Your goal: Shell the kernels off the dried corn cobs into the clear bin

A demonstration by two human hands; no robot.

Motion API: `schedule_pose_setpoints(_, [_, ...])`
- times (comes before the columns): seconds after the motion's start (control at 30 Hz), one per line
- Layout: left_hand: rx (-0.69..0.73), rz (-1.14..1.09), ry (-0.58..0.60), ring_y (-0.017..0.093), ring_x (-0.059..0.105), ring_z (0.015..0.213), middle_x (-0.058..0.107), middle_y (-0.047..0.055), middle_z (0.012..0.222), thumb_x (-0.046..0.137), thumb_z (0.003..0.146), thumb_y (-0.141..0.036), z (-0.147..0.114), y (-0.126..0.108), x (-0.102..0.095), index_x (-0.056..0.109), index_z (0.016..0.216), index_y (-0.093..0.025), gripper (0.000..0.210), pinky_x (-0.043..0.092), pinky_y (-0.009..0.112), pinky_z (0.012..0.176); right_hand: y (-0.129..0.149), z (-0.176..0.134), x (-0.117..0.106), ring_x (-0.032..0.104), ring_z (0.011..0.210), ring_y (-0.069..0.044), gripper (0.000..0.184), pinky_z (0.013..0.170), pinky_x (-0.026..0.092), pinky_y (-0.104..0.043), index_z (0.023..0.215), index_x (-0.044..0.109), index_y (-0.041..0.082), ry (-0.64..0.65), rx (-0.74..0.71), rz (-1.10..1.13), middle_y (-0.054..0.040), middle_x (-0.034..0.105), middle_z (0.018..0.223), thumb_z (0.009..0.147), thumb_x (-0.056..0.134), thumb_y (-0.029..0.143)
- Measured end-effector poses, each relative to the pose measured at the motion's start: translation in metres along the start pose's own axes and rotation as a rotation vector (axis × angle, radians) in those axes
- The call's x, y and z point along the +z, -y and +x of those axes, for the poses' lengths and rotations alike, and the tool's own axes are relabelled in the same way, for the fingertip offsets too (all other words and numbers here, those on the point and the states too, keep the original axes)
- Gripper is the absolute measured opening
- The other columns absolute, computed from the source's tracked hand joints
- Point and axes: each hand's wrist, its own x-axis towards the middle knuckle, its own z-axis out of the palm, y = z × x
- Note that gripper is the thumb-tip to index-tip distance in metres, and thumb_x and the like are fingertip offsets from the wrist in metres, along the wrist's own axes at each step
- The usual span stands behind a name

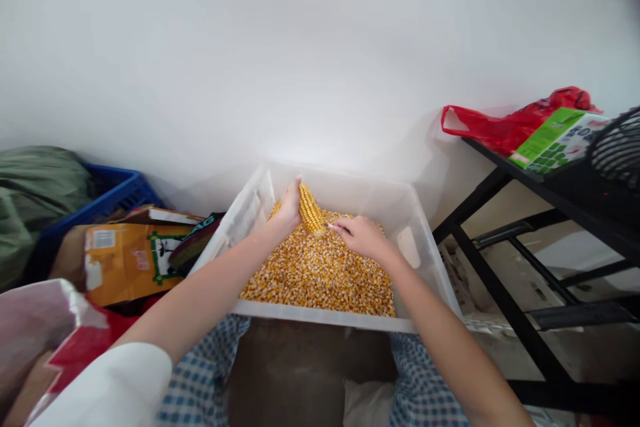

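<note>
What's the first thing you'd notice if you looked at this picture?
The heap of loose yellow corn kernels filling the clear plastic bin in the middle. Over its far end, the left hand holds a corn cob upright while the right hand touches its lower end. A red plastic bag lies on the black shelf at right.

**Layout: bin dead centre, clutter both flanks**

Bin [425,240] sits at centre, against the wall [300,47] at 12 o'clock, its near edge over the person's knees at 6. Loose kernels [320,274] fill the bin. Corn cob [311,210] stands on the kernels at the bin's 12 o'clock end, left hand [289,206] at its 9, right hand [363,238] at its 4. Cardboard box [125,260] lies at the bin's 9 o'clock, crate [117,190] behind it at 10. Rack [525,267] stands at 3 o'clock; a bag [500,127] and a carton [555,140] on its top shelf at 2.
</note>
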Motion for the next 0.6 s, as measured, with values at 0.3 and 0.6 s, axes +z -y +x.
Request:
schedule_pose_setpoints(0.3, [0.001, -0.057, 0.03, 0.017, 0.059, 0.053, 0.055, 0.002, 0.053, 0.052, 0.07, -0.049, -0.0013, -0.0003, -0.0014, 0.05, 0.08, -0.016, 0.035, 0.047, 0.027, 0.052, 0.0055, -0.0007, -0.0023, 0.052, 0.065, -0.012, 0.036, 0.055, 0.023, -0.023, 0.084, 0.061, 0.018, 0.027, 0.048, -0.039, -0.0039, 0.063, 0.075, 0.088, 0.029, 0.036])
schedule_pose_setpoints(0.6, [0.005, -0.049, 0.044, 0.018, 0.06, 0.054, 0.055, 0.001, 0.051, 0.052, 0.069, -0.048, 0.0014, -0.0006, -0.0022, 0.049, 0.077, -0.017, 0.033, 0.047, 0.028, 0.052, -0.0003, -0.0005, 0.0024, 0.052, 0.064, -0.012, 0.036, 0.055, 0.023, -0.023, 0.082, 0.061, 0.019, -0.009, 0.006, -0.047, -0.0031, 0.063, 0.073, 0.088, 0.029, 0.036])
